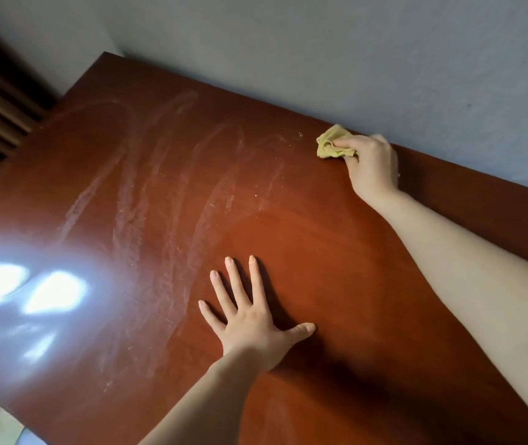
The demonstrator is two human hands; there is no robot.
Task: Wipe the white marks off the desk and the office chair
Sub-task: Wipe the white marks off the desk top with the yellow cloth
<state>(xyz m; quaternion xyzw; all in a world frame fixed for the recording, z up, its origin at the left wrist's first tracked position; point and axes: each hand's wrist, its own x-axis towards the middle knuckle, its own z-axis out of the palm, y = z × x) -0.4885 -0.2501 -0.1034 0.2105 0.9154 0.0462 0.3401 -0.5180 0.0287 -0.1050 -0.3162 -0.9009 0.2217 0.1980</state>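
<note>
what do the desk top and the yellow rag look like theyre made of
Desk top: looks like glossy reddish-brown wood or wood-look laminate; it mirrors bright light and shows faint grain. Yellow rag: soft matte cloth, possibly microfibre; it crumples into folds where the right hand grips it.

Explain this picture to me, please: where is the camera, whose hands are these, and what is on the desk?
There is no machine. One camera sits on a person's head and looks down at their own two hands. The left hand lies flat on the red-brown desk, fingers spread, holding nothing. The right hand grips a crumpled yellow cloth near the far edge, by the wall. Smeared white marks cover the desk's left half. The bright patch is reflected light.
</note>
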